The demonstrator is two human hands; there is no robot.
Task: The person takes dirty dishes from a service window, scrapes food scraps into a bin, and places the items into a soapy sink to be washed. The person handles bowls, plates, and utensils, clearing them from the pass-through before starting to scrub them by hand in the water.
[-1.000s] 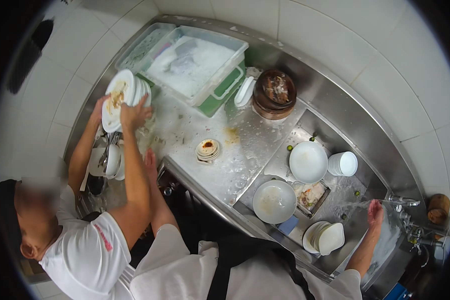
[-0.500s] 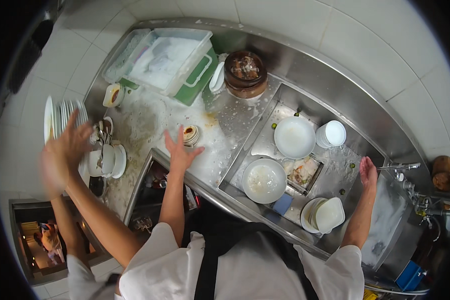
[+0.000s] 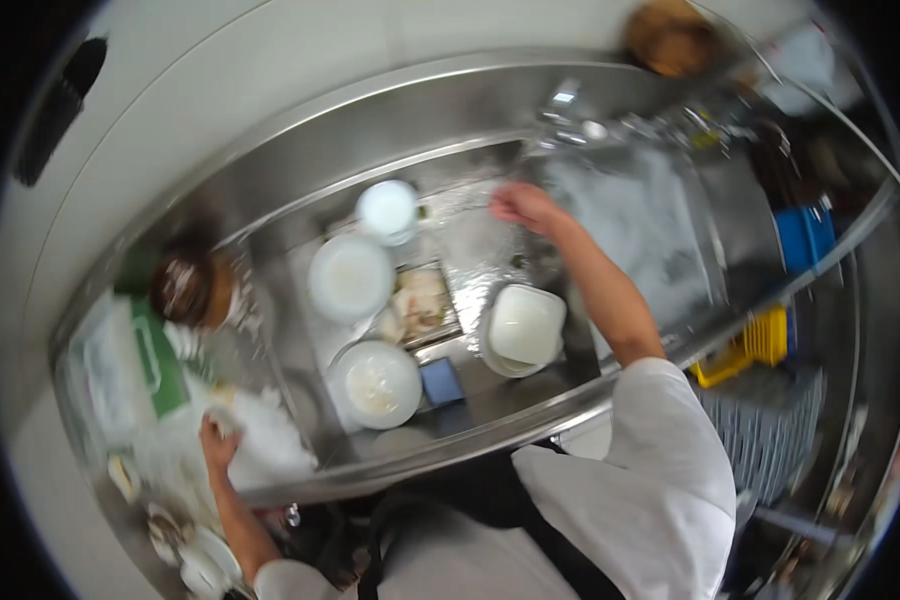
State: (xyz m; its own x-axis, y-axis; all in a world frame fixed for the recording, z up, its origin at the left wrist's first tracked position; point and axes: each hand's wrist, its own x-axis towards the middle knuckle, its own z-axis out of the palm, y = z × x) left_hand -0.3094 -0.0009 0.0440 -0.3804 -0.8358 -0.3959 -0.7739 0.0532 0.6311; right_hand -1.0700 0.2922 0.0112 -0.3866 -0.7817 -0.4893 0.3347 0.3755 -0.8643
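My left hand is over the soapy counter near the green-sided tub. Its thumb stands apart from the fingers, beside a small pale round dish; blur hides whether they grip it. My right hand hangs above the far right part of the sink, its fingers smeared by motion, with no object visible in it. Below it in the sink lie a white square bowl stacked on other dishes, a white bowl with cloudy liquid, a white plate and a stack of white cups.
A blue sponge and a drain basket of food scraps are in the sink. A foamy basin adjoins on the right, with taps behind. A brown pot and green-sided tub stand left. A grey rack is lower right.
The view has swung right, so the sink now fills the middle. My right hand has moved from upright beside the tap to lower over the sink. The other person's hands have left the view.
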